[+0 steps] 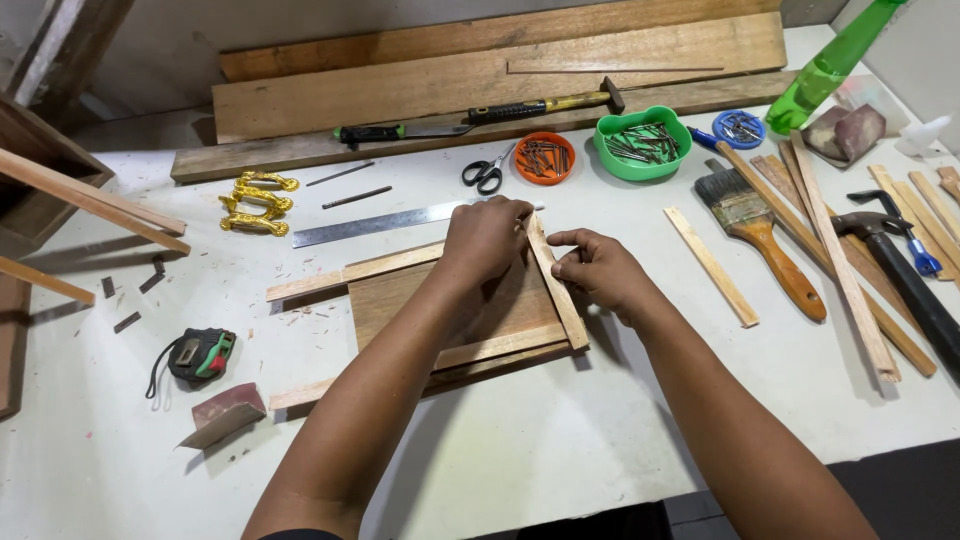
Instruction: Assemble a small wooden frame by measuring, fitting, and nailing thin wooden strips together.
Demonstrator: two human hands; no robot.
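Thin wooden strip (556, 282) lies slanted on right edge of a flat wooden panel (400, 295) mid-worktop (560, 440), two more strips along panel's top and bottom edges; left hand (487, 238) presses closed over strip's top end, right hand (598, 270) pinches strip's side with thumb and fingers. Just behind: steel ruler (375, 224), scissors (487, 172), orange nail dish (543, 157), green nail bowl (641, 143). Paintbrush (760, 235) right, tape measure (198, 356) left.
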